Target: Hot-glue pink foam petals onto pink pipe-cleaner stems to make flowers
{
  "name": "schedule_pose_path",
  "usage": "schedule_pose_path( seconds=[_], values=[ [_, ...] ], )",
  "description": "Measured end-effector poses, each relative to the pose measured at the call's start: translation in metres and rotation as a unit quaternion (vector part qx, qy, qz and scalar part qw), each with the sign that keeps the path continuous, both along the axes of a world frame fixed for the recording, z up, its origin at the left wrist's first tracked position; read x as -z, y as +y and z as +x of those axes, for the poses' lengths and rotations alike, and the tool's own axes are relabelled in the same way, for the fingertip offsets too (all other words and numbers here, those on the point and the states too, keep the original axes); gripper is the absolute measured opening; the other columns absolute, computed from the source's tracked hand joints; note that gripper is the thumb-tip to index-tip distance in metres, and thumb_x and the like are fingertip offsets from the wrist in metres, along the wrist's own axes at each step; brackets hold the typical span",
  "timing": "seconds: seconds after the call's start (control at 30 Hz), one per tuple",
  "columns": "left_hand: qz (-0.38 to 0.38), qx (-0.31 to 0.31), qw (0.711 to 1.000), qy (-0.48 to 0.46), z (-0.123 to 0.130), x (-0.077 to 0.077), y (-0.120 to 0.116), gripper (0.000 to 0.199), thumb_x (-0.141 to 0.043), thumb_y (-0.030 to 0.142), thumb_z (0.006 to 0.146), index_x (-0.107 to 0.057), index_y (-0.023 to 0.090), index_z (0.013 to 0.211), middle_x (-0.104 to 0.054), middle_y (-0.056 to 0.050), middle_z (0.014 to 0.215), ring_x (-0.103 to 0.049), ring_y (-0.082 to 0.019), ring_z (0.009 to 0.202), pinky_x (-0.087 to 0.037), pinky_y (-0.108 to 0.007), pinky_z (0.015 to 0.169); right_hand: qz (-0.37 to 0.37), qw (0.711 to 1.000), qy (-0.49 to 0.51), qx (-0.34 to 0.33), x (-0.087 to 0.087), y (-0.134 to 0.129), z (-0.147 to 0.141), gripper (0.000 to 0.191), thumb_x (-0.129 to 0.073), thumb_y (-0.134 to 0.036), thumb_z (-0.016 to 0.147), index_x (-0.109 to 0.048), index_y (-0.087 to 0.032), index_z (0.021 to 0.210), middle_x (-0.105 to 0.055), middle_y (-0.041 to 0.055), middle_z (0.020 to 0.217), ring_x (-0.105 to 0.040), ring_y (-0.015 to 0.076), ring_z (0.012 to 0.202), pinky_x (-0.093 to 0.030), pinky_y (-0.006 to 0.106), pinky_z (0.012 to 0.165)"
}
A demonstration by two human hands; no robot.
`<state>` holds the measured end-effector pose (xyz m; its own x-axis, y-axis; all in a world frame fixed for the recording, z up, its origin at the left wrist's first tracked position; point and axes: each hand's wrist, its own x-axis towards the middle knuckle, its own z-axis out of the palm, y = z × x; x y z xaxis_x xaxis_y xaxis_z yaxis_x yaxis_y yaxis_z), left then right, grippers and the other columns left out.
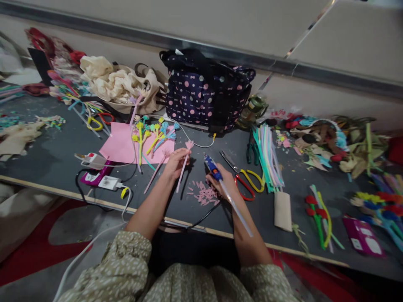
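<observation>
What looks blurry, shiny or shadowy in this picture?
Head view: the colourful flowers at far right look soft and smeared; the right hand grips a glue gun whose glue stick catches a pale shine; shadows darken the table beside the left hand, which holds a pink flower.

A pale wall (126, 14) crossed by a dark rail (126, 40) spans the top of the frame, a dark grey table (296, 176) with a light edge (31, 185) fills the middle, and red-and-grey floor (34, 249) shows lower left.
</observation>
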<state>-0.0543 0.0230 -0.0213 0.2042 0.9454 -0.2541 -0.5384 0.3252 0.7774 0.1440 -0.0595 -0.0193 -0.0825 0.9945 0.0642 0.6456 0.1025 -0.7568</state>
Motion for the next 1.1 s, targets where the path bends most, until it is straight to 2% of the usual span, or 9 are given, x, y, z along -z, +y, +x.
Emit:
schedule_pose_path(
  seconds=[0.07, 0.17, 0.27, 0.37, 0.47, 0.6, 0.73, 1.1],
  values=[
    [-0.005, 0.034, 0.999, 0.017, 0.002, 0.000, -0.002, 0.024, -0.077, 0.028, 0.059, -0.062, 0.012, 0.068, -0.053, 0.003, 0.051, -0.046, -0.006, 0.043, -0.035, -0.018, 0.043, 0.031, 0.992, 0.111, 0.055, -0.002, 0.001, 0.000, 0.019, -0.066, -0.037, 0.078, -0.057, -0.021, 0.083, -0.063, -0.0011, 0.075, -0.058, 0.0153, 0.066, -0.042, 0.026, 0.065],
    [-0.010, 0.086, 0.995, 0.049, 0.005, 0.000, -0.005, 0.023, -0.076, 0.028, 0.060, -0.062, 0.011, 0.066, -0.053, 0.002, 0.049, -0.046, -0.006, 0.041, -0.035, -0.019, 0.042, 0.051, 0.955, 0.255, 0.139, -0.004, 0.003, -0.003, 0.021, -0.070, -0.036, 0.074, -0.059, -0.019, 0.077, -0.062, -0.0012, 0.074, -0.057, 0.0141, 0.068, -0.045, 0.029, 0.071],
    [-0.016, 0.150, 0.986, 0.070, 0.008, 0.001, -0.008, 0.022, -0.076, 0.028, 0.060, -0.063, 0.010, 0.064, -0.052, 0.002, 0.046, -0.045, -0.007, 0.039, -0.036, -0.019, 0.042, 0.051, 0.920, 0.338, 0.191, -0.003, 0.005, -0.005, 0.023, -0.074, -0.033, 0.070, -0.059, -0.018, 0.076, -0.060, -0.0018, 0.073, -0.053, 0.0119, 0.064, -0.046, 0.030, 0.070],
    [-0.014, 0.218, 0.972, 0.089, 0.011, 0.001, -0.012, 0.020, -0.076, 0.026, 0.059, -0.064, 0.009, 0.063, -0.052, 0.001, 0.045, -0.045, -0.007, 0.038, -0.035, -0.019, 0.041, 0.064, 0.900, 0.382, 0.201, 0.000, 0.006, -0.007, 0.022, -0.074, -0.031, 0.070, -0.057, -0.018, 0.075, -0.058, -0.0024, 0.075, -0.050, 0.0102, 0.063, -0.046, 0.029, 0.068],
    [-0.013, 0.273, 0.956, 0.104, 0.012, 0.002, -0.014, 0.019, -0.075, 0.026, 0.060, -0.065, 0.010, 0.064, -0.054, 0.001, 0.045, -0.046, -0.007, 0.036, -0.033, -0.018, 0.039, 0.074, 0.901, 0.379, 0.199, 0.002, 0.004, -0.011, 0.020, -0.072, -0.031, 0.072, -0.057, -0.018, 0.074, -0.057, -0.0027, 0.074, -0.051, 0.0104, 0.065, -0.046, 0.028, 0.069],
    [-0.020, 0.306, 0.945, 0.113, 0.014, 0.004, -0.017, 0.020, -0.075, 0.027, 0.061, -0.065, 0.010, 0.066, -0.056, 0.000, 0.045, -0.049, -0.009, 0.036, -0.037, -0.020, 0.040, 0.079, 0.907, 0.366, 0.192, 0.003, 0.003, -0.014, 0.019, -0.073, -0.032, 0.072, -0.059, -0.018, 0.074, -0.058, -0.0024, 0.073, -0.052, 0.0109, 0.066, -0.046, 0.028, 0.070],
    [-0.029, 0.321, 0.939, 0.119, 0.015, 0.002, -0.020, 0.021, -0.075, 0.028, 0.061, -0.065, 0.010, 0.067, -0.059, -0.001, 0.047, -0.051, -0.010, 0.036, -0.038, -0.020, 0.040, 0.087, 0.907, 0.367, 0.185, 0.002, 0.003, -0.015, 0.018, -0.072, -0.031, 0.073, -0.060, -0.018, 0.071, -0.058, -0.0030, 0.071, -0.053, 0.0112, 0.066, -0.046, 0.028, 0.072],
    [-0.030, 0.334, 0.935, 0.117, 0.017, 0.000, -0.023, 0.022, -0.077, 0.029, 0.060, -0.066, 0.010, 0.067, -0.060, -0.003, 0.049, -0.057, -0.013, 0.042, -0.040, -0.020, 0.043, 0.058, 0.943, 0.293, 0.149, -0.010, -0.001, -0.013, 0.019, -0.067, -0.035, 0.078, -0.062, -0.018, 0.071, -0.062, -0.0011, 0.071, -0.058, 0.0142, 0.070, -0.047, 0.030, 0.077]
  ],
)
